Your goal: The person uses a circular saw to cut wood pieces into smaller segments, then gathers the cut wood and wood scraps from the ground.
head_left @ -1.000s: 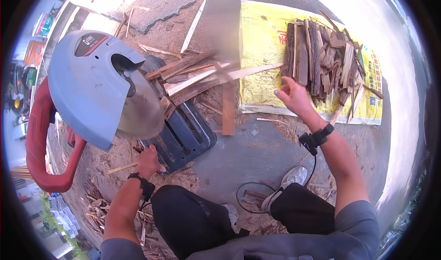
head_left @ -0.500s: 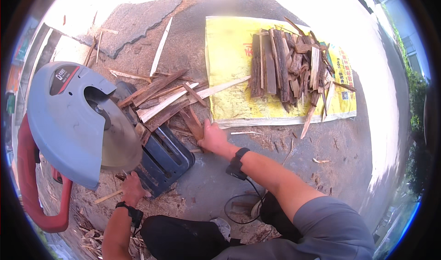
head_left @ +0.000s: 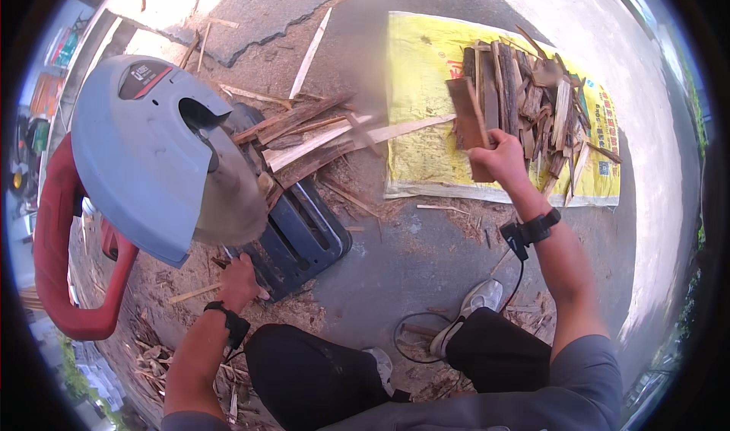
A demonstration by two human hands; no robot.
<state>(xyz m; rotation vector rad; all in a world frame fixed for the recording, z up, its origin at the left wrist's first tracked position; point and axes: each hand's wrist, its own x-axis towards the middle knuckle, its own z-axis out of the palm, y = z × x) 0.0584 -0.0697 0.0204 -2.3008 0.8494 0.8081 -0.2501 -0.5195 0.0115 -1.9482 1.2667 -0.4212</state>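
My right hand [head_left: 502,159] is closed around a flat brown piece of wood [head_left: 467,115], held upright over the left side of the wood pile [head_left: 525,104]. That pile of split sticks lies on a yellow woven sack [head_left: 418,157]. My left hand [head_left: 242,280] is down at the near edge of the dark slotted base [head_left: 300,241] of a cut-off saw, fingers curled; what they grip is hidden. The saw's grey guard [head_left: 141,157] and round blade [head_left: 228,195] stand left of the base. Long wood strips [head_left: 312,146] lie across the base's far end.
The saw's red handle [head_left: 53,241] reaches toward me on the left. Wood scraps [head_left: 156,362] and sawdust litter the ground near my knees. A black cable [head_left: 403,317] loops beside my shoe [head_left: 480,298]. A loose pale strip [head_left: 312,54] lies beyond the saw.
My right hand has lifted the brown piece of wood off the ground by the strips and carried it right, over the sack. My left hand stays at the saw base. The view has shifted left.
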